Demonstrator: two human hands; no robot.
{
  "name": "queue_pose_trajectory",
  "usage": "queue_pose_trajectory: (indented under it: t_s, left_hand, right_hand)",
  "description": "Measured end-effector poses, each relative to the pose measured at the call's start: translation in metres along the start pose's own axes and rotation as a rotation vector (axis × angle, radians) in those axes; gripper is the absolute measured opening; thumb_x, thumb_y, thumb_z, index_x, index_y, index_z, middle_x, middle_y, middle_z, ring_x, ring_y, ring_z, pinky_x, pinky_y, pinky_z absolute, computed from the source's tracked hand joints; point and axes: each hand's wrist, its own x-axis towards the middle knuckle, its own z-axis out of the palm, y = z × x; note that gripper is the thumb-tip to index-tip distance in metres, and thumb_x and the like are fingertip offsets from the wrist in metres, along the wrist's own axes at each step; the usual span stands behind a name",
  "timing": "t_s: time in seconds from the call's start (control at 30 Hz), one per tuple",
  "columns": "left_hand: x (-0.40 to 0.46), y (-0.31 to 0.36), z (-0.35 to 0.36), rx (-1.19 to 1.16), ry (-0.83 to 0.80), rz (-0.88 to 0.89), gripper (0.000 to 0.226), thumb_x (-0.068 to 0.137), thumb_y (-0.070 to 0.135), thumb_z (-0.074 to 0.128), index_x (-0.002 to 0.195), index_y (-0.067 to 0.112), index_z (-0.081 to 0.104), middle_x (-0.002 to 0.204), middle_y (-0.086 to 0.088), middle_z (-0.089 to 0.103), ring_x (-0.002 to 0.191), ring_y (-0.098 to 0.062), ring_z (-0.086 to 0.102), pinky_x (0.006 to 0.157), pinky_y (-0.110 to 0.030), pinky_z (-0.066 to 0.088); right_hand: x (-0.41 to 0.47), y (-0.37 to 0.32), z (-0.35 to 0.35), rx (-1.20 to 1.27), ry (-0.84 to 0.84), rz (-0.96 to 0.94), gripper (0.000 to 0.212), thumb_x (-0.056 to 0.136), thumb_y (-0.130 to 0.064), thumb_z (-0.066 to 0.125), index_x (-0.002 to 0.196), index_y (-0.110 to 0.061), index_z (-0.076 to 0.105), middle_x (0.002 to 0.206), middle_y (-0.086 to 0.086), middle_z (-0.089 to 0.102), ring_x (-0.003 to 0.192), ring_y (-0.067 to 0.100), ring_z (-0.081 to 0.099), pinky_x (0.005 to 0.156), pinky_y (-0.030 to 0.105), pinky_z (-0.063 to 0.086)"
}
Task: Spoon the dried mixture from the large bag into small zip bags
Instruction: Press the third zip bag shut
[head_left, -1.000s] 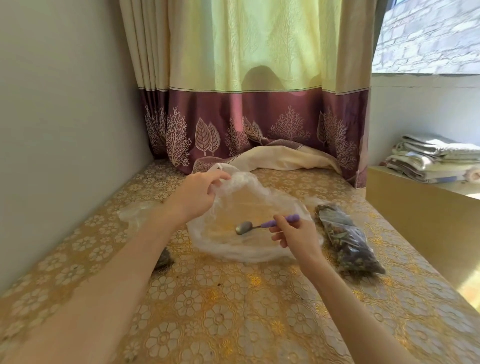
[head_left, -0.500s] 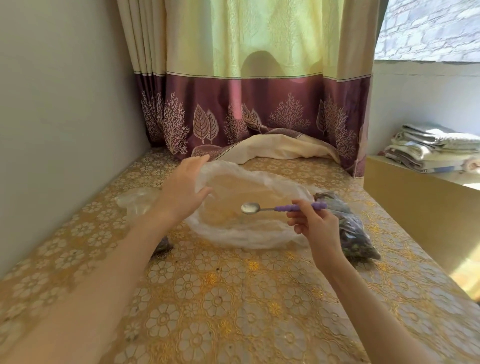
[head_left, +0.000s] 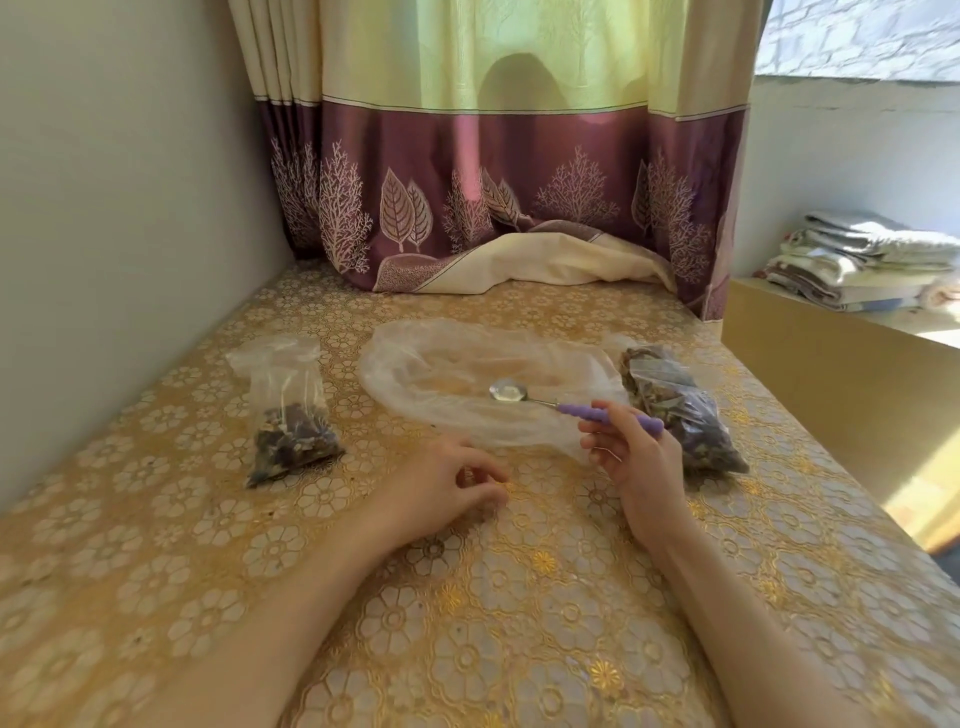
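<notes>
The large clear bag (head_left: 447, 374) lies flat and looks empty in the middle of the table. My right hand (head_left: 631, 457) holds a purple-handled spoon (head_left: 561, 405) by its handle, the empty bowl hovering over the bag's near right part. My left hand (head_left: 449, 491) rests on the table in front of the bag, fingers loosely curled, holding nothing. A small zip bag (head_left: 288, 415) partly filled with dark dried mixture lies to the left. A fuller zip bag (head_left: 675, 410) of dried mixture lies to the right, just behind my right hand.
The table carries a gold floral cloth (head_left: 467, 623). A wall runs along the left, a curtain (head_left: 493, 182) hangs at the back with its hem on the table. A wooden ledge (head_left: 831, 374) with folded linens (head_left: 872, 260) stands at the right.
My left hand let go of the large bag's rim and came down to the table. The bag settled flat. My right hand drew the spoon back toward the right.
</notes>
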Motion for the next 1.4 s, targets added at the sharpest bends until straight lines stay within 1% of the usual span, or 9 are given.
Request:
queue_pose_trajectory:
  t_s: [0.2, 0.4, 0.57, 0.63, 0.77, 0.87, 1.0, 1.13, 1.4]
  left_hand:
    - [0.005, 0.003, 0.008, 0.027, 0.016, 0.069, 0.004, 0.079, 0.029, 0.072, 0.081, 0.026, 0.072, 0.084, 0.014, 0.051, 0.081, -0.002, 0.047, 0.075, -0.017, 0.039]
    - [0.003, 0.004, 0.008, 0.106, 0.016, 0.171, 0.003, 0.091, 0.025, 0.057, 0.089, 0.023, 0.059, 0.091, 0.012, 0.046, 0.086, -0.002, 0.040, 0.079, -0.017, 0.036]
    - [0.007, -0.016, -0.056, 0.079, 0.343, 0.065, 0.006, 0.090, 0.020, 0.056, 0.084, 0.021, 0.054, 0.083, 0.016, 0.046, 0.078, 0.001, 0.043, 0.073, -0.012, 0.036]
    - [0.006, -0.035, -0.092, 0.092, 0.504, -0.017, 0.004, 0.089, 0.022, 0.058, 0.085, 0.021, 0.057, 0.082, 0.016, 0.048, 0.078, 0.001, 0.044, 0.070, -0.013, 0.037]
    - [0.004, -0.075, -0.142, 0.135, 0.712, -0.244, 0.007, 0.090, 0.023, 0.058, 0.084, 0.019, 0.060, 0.086, 0.008, 0.048, 0.074, -0.003, 0.043, 0.067, -0.018, 0.030]
    - [-0.004, -0.099, -0.150, 0.044, 0.743, -0.405, 0.009, 0.092, 0.023, 0.056, 0.088, 0.016, 0.060, 0.096, 0.001, 0.051, 0.079, -0.008, 0.046, 0.069, -0.019, 0.031]
    - [-0.009, -0.112, -0.140, -0.179, 0.663, -0.556, 0.009, 0.095, 0.025, 0.051, 0.097, 0.018, 0.056, 0.102, 0.004, 0.054, 0.091, -0.013, 0.052, 0.084, -0.029, 0.044]
    - [-0.007, -0.113, -0.148, -0.299, 0.629, -0.565, 0.009, 0.093, 0.022, 0.056, 0.084, 0.020, 0.058, 0.090, 0.004, 0.059, 0.076, -0.014, 0.059, 0.064, -0.022, 0.046]
    - [-0.008, -0.117, -0.167, -0.338, 0.365, -0.591, 0.006, 0.089, 0.017, 0.061, 0.089, 0.011, 0.064, 0.078, -0.002, 0.059, 0.072, -0.016, 0.057, 0.077, -0.034, 0.054]
  right_hand:
    - [0.003, 0.005, 0.003, -0.120, -0.021, -0.076, 0.016, 0.094, -0.014, 0.056, 0.094, -0.017, 0.071, 0.096, 0.009, 0.075, 0.073, 0.013, 0.064, 0.058, 0.019, 0.051]
    - [0.014, 0.014, 0.021, -0.698, 0.028, -0.193, 0.014, 0.088, -0.022, 0.065, 0.099, -0.026, 0.073, 0.084, -0.012, 0.069, 0.078, -0.002, 0.061, 0.068, 0.010, 0.043]
    - [0.019, 0.015, 0.032, -1.153, 0.020, -0.182, 0.029, 0.090, -0.035, 0.061, 0.114, -0.021, 0.069, 0.106, 0.004, 0.057, 0.106, 0.022, 0.049, 0.088, 0.032, 0.039]
    - [0.018, 0.014, 0.042, -1.259, 0.071, -0.252, 0.031, 0.091, -0.040, 0.058, 0.112, -0.020, 0.070, 0.109, 0.004, 0.057, 0.107, 0.021, 0.045, 0.084, 0.026, 0.029]
    - [0.012, 0.013, 0.084, -1.029, 0.038, -0.498, 0.017, 0.093, -0.018, 0.059, 0.093, -0.006, 0.072, 0.088, 0.001, 0.058, 0.084, 0.019, 0.053, 0.071, 0.023, 0.030]
    - [0.010, 0.019, 0.125, -0.819, -0.142, -0.456, 0.015, 0.093, -0.015, 0.058, 0.091, -0.009, 0.071, 0.079, -0.002, 0.065, 0.074, 0.011, 0.058, 0.066, 0.024, 0.043]
    - [0.006, 0.044, 0.173, -0.856, -0.426, -0.176, 0.046, 0.092, -0.043, 0.055, 0.126, -0.012, 0.058, 0.111, -0.002, 0.065, 0.095, 0.003, 0.055, 0.078, 0.015, 0.041]
    - [-0.001, 0.074, 0.194, -1.048, -0.501, -0.111, 0.069, 0.086, -0.064, 0.050, 0.136, -0.016, 0.048, 0.130, 0.001, 0.058, 0.122, 0.021, 0.048, 0.101, 0.041, 0.043]
    - [0.001, 0.088, 0.202, -0.928, -0.543, -0.103, 0.051, 0.085, -0.053, 0.060, 0.128, -0.026, 0.055, 0.120, -0.007, 0.062, 0.116, 0.016, 0.050, 0.100, 0.040, 0.042]
